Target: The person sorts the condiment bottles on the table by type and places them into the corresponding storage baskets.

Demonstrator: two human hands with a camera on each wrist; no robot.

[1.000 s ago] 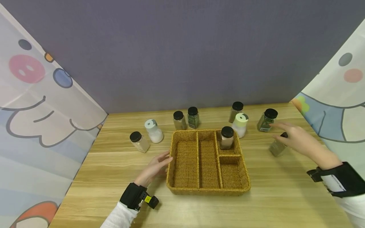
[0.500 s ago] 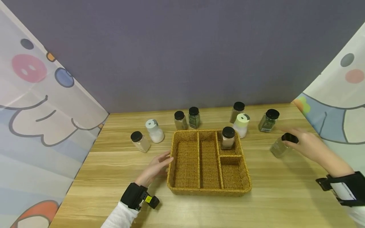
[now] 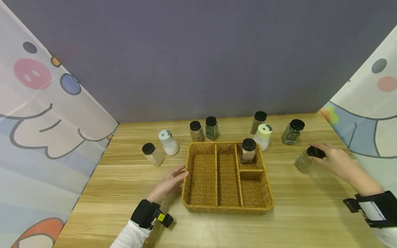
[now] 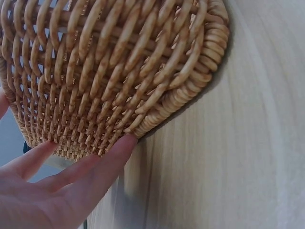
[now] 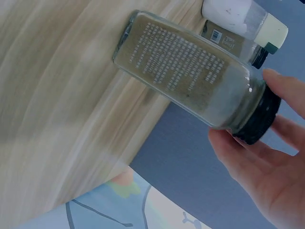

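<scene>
My right hand (image 3: 336, 163) pinches the black lid of a clear glass spice jar (image 3: 303, 162) at the right of the table. In the right wrist view, thumb and fingers sit on either side of that lid; the jar (image 5: 183, 69) holds brownish-green powder and bears white print. At the left wall of the woven basket (image 3: 217, 206), my left hand (image 3: 169, 182) rests its fingertips, the fingers fairly straight. The left wrist view shows these fingers (image 4: 107, 167) against the wicker wall (image 4: 109, 71). A black-lidded jar (image 3: 248, 151) stands in the basket's back right compartment.
Behind the basket stand a brown jar (image 3: 196, 132), a green jar (image 3: 211, 129), another jar (image 3: 258, 120) and a yellow-capped shaker (image 3: 262, 137). A green herb jar (image 3: 291, 132) is at back right. Left lie a white-capped shaker (image 3: 169, 144) and a pale jar (image 3: 153, 155). A grey wall borders the back.
My right hand has drawn back from beside the green herb jar to the nearer spice jar and now grips its lid. My left hand has stayed at the basket.
</scene>
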